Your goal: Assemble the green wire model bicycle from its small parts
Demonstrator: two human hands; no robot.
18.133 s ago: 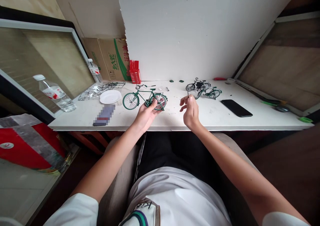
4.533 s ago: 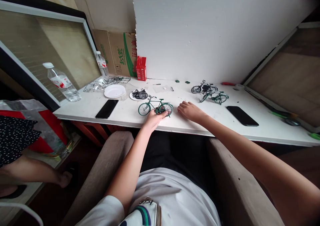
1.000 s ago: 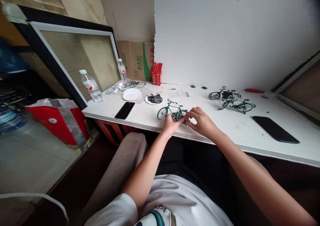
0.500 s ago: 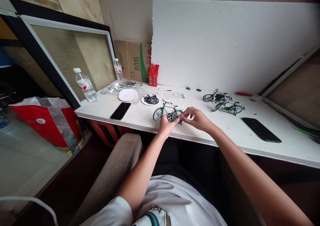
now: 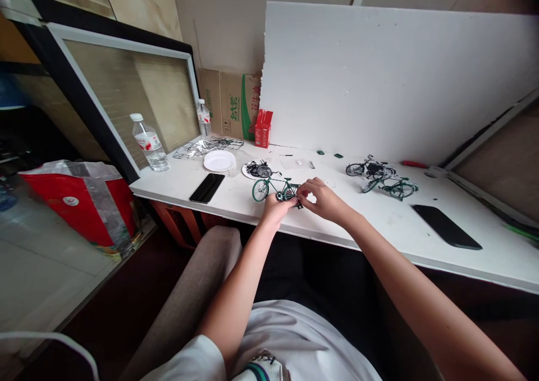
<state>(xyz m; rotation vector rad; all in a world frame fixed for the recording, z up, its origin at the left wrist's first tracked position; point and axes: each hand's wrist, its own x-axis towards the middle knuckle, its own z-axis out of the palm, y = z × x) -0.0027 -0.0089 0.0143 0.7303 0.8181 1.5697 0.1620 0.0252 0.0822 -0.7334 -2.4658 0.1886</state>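
Observation:
A small green model bicycle is held upright near the table's front edge. My left hand grips it from below, around the lower frame and rear wheel. At the rear wheel, my right hand has thumb and forefinger pinched together; whether a tiny part sits between them is hidden. Behind the bicycle, a small white plate bears black bicycle parts, a spoked wheel among them. To the right stand a black model bicycle and another green model bicycle.
Phones lie at left and right. A white plate, black part frames, water bottles, a red box and a carton stand toward the back left. Small green pieces lie before the white board.
The view has shifted slightly left. Both hands and the green bicycle have moved a little left and nearer the plate of parts; the right hand stays at the rear wheel.

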